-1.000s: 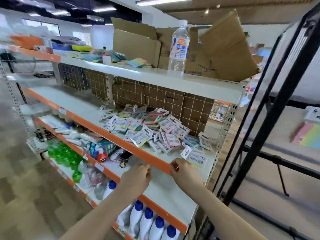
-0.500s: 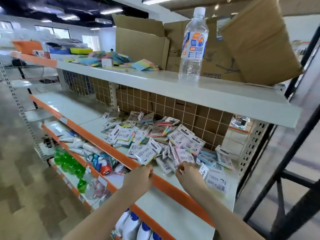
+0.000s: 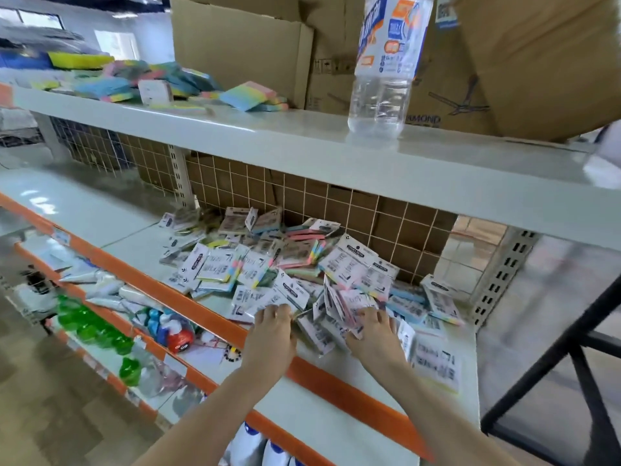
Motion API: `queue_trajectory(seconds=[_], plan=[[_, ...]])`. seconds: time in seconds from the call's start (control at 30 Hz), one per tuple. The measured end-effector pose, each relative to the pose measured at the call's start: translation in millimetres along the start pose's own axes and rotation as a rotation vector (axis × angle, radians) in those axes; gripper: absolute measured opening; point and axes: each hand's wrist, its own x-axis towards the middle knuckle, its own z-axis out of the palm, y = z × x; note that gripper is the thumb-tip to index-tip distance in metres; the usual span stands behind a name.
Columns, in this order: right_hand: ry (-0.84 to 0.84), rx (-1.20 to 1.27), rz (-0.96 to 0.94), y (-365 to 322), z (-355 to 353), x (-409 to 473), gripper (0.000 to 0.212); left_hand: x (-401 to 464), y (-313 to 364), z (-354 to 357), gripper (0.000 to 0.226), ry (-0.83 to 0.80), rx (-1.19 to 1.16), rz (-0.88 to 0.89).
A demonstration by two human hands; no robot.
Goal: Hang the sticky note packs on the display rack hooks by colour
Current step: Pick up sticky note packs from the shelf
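A heap of sticky note packs (image 3: pixel 302 264) with white header cards lies on the middle shelf (image 3: pixel 336 375), against a wire grid back (image 3: pixel 336 203). My left hand (image 3: pixel 272 334) reaches over the orange shelf edge, fingers curled onto a pack (image 3: pixel 258 302) at the heap's front. My right hand (image 3: pixel 373 334) is beside it, fingers curled around a few pinkish packs (image 3: pixel 336 302) that stand tilted up from the heap. At the right stands the black frame of the display rack (image 3: pixel 571 334); no hooks are in view.
On the upper shelf stand a clear water bottle (image 3: pixel 383 79), open cardboard boxes (image 3: pixel 242 52) and loose coloured note pads (image 3: pixel 252 95). Below are green bottles (image 3: pixel 90 324) and white bottles with blue caps (image 3: pixel 255 445).
I have come closer to the shelf. Both hands moved from the orange shelf edge forward into the front of the heap, and packs by my right hand now stand lifted.
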Motion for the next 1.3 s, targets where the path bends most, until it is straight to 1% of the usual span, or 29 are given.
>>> queue_trajectory(seconds=[0.07,0.13,0.27,0.37,0.47,0.53,0.6,0.7,0.77,0.83,0.9,1.0,1.07,1.17,1.3], plan=[[-0.013,-0.003,0.017,-1.2,8.3,4.9,0.062,9.5,-8.8,3.9,0.036,-0.006,-0.013,0.017],[0.012,-0.002,0.029,-2.7,16.2,7.9,0.064,19.3,-17.4,8.0,0.043,-0.006,-0.007,0.049],[0.145,-0.010,0.053,-9.3,25.1,10.2,0.052,33.2,-29.3,18.2,0.062,0.001,0.006,0.087],[0.217,-0.069,0.105,-15.8,30.9,3.0,0.048,33.5,-34.2,26.3,0.077,0.089,0.026,0.084],[0.284,-0.127,0.119,-20.1,43.2,-9.0,0.046,34.6,-37.7,31.9,0.088,0.043,0.133,0.083],[0.326,-0.166,0.106,-20.6,52.6,-16.1,0.046,39.8,-43.2,35.3,0.094,0.052,0.094,0.097],[0.382,-0.207,0.088,-19.5,59.3,-20.6,0.045,42.5,-49.8,42.3,0.087,0.094,0.052,0.126],[0.465,-0.184,0.081,-19.6,61.4,-22.0,0.039,43.1,-54.3,49.6,0.074,0.136,-0.007,0.160],[0.501,-0.119,0.102,-20.3,60.5,-22.0,0.035,41.8,-54.2,51.3,0.069,0.153,-0.030,0.159],[0.501,-0.025,0.139,-22.3,59.0,-22.7,0.035,41.1,-54.8,51.5,0.065,0.181,-0.067,0.163],[0.520,0.054,0.156,-22.4,57.6,-24.0,0.034,41.1,-57.0,51.3,0.062,0.212,-0.134,0.165],[0.565,0.161,0.187,-25.0,52.5,-28.4,0.029,42.0,-63.6,48.9,0.059,0.244,-0.283,0.189],[0.609,0.282,0.189,-32.0,47.3,-33.4,0.030,42.2,-67.9,43.0,0.050,0.244,-0.403,0.203],[0.674,0.424,0.203,-34.4,43.6,-35.3,0.028,39.8,-71.3,27.8,0.037,0.219,-0.639,0.171],[0.749,0.564,0.308,-32.4,41.2,-33.7,0.015,40.2,-72.8,10.9,0.043,0.241,-0.848,0.109]])
